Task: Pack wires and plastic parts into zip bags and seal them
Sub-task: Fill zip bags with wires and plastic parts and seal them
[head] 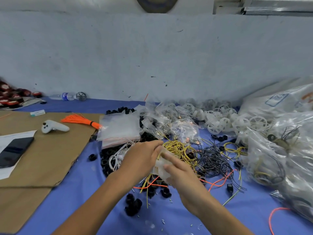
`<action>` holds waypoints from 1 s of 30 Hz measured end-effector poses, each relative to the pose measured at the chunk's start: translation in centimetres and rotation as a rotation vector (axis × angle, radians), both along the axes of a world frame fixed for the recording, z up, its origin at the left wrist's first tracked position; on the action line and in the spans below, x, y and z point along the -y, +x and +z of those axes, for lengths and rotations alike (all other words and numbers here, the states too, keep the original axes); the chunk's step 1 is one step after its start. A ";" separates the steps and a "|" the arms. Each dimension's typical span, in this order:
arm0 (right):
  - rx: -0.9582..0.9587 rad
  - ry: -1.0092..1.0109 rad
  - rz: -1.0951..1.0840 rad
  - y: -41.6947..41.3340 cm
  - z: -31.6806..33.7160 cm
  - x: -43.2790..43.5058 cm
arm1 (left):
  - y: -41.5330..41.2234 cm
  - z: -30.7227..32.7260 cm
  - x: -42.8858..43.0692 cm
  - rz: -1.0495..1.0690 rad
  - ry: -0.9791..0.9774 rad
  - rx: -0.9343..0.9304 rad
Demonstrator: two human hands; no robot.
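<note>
Forearms converging, left hand (141,158) pinching zip bag (160,169), right hand (180,175) gripping it

The blue cloth (84,192) looks matt and smooth, the brown cardboard sheet (42,158) matt and rough-edged. The stacked zip bags (120,128) are clear glossy plastic; the white wheels (218,122) are smooth translucent plastic.
</note>
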State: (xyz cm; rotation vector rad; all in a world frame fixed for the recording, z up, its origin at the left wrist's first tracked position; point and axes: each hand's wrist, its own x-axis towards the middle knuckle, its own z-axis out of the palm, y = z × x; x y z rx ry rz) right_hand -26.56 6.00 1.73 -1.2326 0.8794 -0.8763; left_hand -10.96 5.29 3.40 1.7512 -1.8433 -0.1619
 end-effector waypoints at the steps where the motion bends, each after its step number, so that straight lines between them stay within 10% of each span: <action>1: -0.088 -0.056 0.079 0.4 -0.1 -0.1 | -0.4 -0.1 -0.1 -0.011 0.005 0.018; 10: -0.883 -0.464 0.200 4.4 -1.5 3.6 | -1.9 -0.3 -1.2 -0.059 -0.018 0.150; 13: -1.542 -0.402 0.293 4.8 -2.3 3.2 | -2.0 -0.1 -1.4 -0.078 -0.042 0.118; 17: -1.474 -0.398 0.272 5.6 -2.8 4.4 | -1.1 0.2 -1.2 -0.067 -0.082 0.086; 19: -1.301 -0.763 0.050 6.3 -3.3 5.4 | -0.4 0.0 -1.1 -0.043 -0.076 0.089; 21: -1.277 -0.770 0.332 5.1 -2.0 5.7 | -0.1 -0.3 -1.0 -0.035 -0.067 0.062; 30: -1.138 -0.978 0.270 3.9 -2.6 6.0 | -1.3 -0.7 -0.9 -0.067 -0.086 -0.091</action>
